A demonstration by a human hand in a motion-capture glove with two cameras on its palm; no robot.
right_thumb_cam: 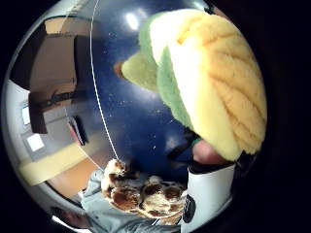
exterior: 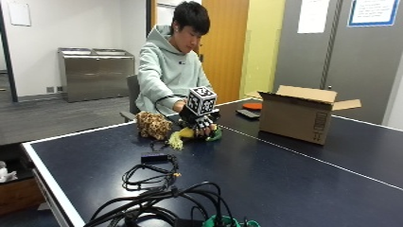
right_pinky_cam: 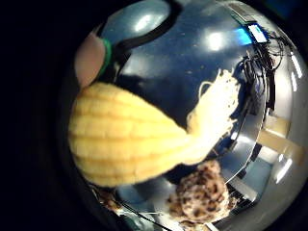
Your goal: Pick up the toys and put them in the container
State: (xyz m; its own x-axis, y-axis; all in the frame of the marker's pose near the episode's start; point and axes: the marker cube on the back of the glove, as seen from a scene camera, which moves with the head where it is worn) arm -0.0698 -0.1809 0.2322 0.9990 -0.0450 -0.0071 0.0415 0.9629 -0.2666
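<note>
- Gripping the corn toy [exterior: 189,133] at centre frame, the right hand [exterior: 197,124] curls over it on the table [exterior: 264,175].
- Only the thumb-side palm view shows its green husk [right_thumb_cam: 167,85]; the leopard toy [exterior: 153,125] sits just beside.

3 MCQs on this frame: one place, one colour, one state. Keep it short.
1. Where is the cardboard box?
A. on the table
B. on the floor
C. on a chair

2. What colour is the body of the corn toy?
A. red
B. yellow
C. purple

3. What is the gloved right hand doing?
A. hanging idle
B. pressing the box
C. gripping the corn toy

Key: 1 A, it stands on the blue table; 2 B, yellow ribbed plush fills both palm views; 3 C, fingers curl over the toy beside the spotted plush.
</note>
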